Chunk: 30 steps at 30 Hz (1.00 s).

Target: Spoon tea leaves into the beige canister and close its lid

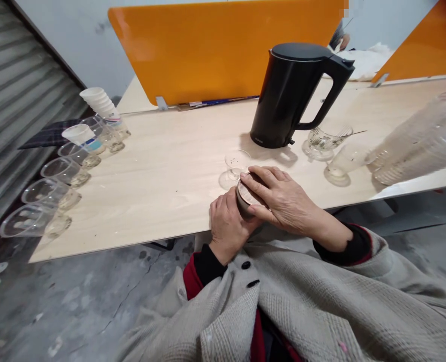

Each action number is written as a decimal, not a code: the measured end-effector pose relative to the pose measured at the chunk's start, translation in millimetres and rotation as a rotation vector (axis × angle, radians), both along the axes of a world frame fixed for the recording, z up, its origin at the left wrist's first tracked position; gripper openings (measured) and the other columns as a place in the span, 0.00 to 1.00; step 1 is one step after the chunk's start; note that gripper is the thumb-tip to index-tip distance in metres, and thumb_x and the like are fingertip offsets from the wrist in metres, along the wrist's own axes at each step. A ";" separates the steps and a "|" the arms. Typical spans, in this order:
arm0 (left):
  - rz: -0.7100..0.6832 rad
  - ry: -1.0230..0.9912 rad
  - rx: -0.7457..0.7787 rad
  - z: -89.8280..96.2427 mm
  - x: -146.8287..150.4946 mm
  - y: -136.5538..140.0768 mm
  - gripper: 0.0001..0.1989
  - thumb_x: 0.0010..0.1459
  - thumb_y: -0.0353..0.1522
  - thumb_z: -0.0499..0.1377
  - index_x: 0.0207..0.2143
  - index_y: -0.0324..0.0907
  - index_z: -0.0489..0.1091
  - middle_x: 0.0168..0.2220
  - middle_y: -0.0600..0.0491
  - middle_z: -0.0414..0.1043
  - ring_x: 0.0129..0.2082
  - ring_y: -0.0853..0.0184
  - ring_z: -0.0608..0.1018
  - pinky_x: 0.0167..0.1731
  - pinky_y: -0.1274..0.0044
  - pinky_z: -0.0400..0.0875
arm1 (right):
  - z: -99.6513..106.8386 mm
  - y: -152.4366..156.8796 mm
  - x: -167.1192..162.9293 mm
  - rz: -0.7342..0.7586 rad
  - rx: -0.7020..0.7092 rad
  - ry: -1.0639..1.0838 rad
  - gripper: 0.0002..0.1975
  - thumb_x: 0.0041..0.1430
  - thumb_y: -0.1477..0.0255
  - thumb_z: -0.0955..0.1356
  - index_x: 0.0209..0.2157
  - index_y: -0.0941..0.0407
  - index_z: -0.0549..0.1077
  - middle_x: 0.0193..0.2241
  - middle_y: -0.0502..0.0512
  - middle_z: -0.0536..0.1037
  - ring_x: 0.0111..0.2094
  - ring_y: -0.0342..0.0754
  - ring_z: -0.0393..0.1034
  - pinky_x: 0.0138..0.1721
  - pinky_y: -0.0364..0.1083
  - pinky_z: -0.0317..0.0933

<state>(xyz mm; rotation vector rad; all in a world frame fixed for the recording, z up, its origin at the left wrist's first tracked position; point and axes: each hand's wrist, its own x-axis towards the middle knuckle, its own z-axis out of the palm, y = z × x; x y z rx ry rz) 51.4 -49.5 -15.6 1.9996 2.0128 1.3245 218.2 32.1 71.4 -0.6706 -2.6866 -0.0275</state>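
Observation:
Near the table's front edge, my left hand wraps round the side of a small round canister with a pale top and a dark side. My right hand lies over the same canister from the right, its fingers gripping across the top and rim. Both hands hide most of it, so whether its lid is loose cannot be seen. Just beyond my fingers stands a small clear cup with a few dark bits in it. A black electric kettle is upright behind that, its handle towards the right.
Clear plastic cups and white paper cups line the left edge. Right of the kettle are a patterned glass cup with a thin stick, a clear cup and stacked plastic cups. An orange divider stands behind.

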 end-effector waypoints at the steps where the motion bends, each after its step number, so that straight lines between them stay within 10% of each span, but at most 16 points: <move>1: -0.005 -0.007 -0.008 0.1 -0.1 0.6 0.42 0.63 0.58 0.65 0.67 0.40 0.63 0.56 0.37 0.81 0.52 0.48 0.83 0.54 0.56 0.77 | -1.6 0.3 -0.9 -0.002 -0.010 0.008 0.39 0.78 0.48 0.59 0.73 0.62 0.68 0.68 0.74 0.69 0.64 0.69 0.64 0.64 0.68 0.65; 11: -0.103 -0.311 -0.040 12.2 -6.1 -3.7 0.50 0.49 0.51 0.79 0.68 0.46 0.64 0.61 0.40 0.78 0.62 0.46 0.81 0.62 0.54 0.77 | -20.7 9.5 23.9 0.097 -0.155 0.368 0.44 0.74 0.38 0.54 0.81 0.46 0.53 0.79 0.64 0.57 0.76 0.66 0.56 0.73 0.69 0.56; 17: 0.005 -0.462 0.040 48.1 -50.8 -23.0 0.46 0.48 0.49 0.79 0.64 0.44 0.69 0.58 0.43 0.80 0.58 0.49 0.83 0.59 0.59 0.80 | -58.3 37.1 66.7 -0.163 -0.275 0.511 0.33 0.79 0.49 0.57 0.77 0.44 0.63 0.74 0.60 0.67 0.74 0.65 0.61 0.73 0.71 0.57; 23: 0.182 -0.509 0.170 66.1 -124.1 37.1 0.41 0.44 0.46 0.81 0.57 0.44 0.72 0.53 0.45 0.80 0.53 0.54 0.83 0.50 0.66 0.81 | -93.4 51.0 64.4 -0.194 -0.343 0.372 0.29 0.79 0.52 0.56 0.65 0.48 0.77 0.65 0.62 0.78 0.70 0.65 0.67 0.69 0.71 0.62; 30: 0.001 -0.541 0.078 54.8 -144.0 125.8 0.32 0.47 0.41 0.79 0.53 0.45 0.73 0.56 0.44 0.81 0.57 0.53 0.82 0.59 0.60 0.78 | -99.2 48.3 60.2 -0.192 -0.295 0.328 0.28 0.79 0.53 0.56 0.64 0.51 0.77 0.65 0.65 0.77 0.71 0.66 0.65 0.68 0.70 0.62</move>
